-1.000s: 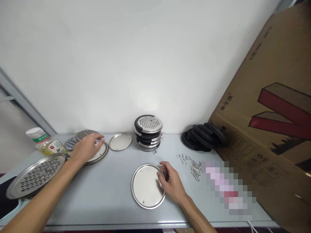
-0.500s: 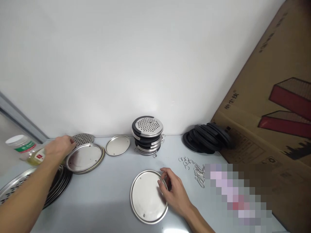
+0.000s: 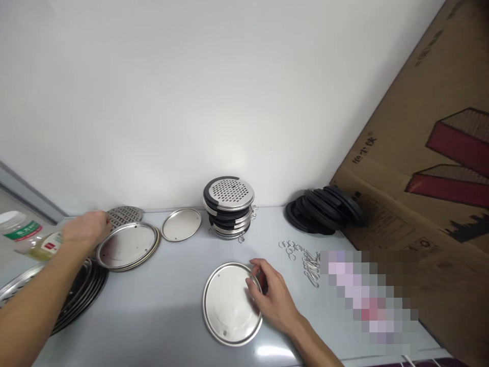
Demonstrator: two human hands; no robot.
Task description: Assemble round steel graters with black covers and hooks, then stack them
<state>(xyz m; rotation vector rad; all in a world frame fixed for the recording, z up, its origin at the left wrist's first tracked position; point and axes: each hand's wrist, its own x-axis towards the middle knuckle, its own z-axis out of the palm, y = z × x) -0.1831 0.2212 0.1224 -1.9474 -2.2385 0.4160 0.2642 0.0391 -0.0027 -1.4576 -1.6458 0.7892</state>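
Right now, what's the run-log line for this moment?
left hand: beside grey perforated metal disc, grip unclear | right hand: open at silver round metal plate | behind: stack of black-edged metal discs

Beyond the left hand [image 3: 86, 229] and right hand [image 3: 273, 298], a white wall [image 3: 229, 92] is seen, softly lit, and edged by a grey frame [image 3: 28, 191] past the left hand. Beneath both hands a grey table [image 3: 160, 306] is spread, and glare [image 3: 274, 351] is thrown on it just this side of the right hand. To that hand's right, space is taken up by a brown box [image 3: 397, 168].
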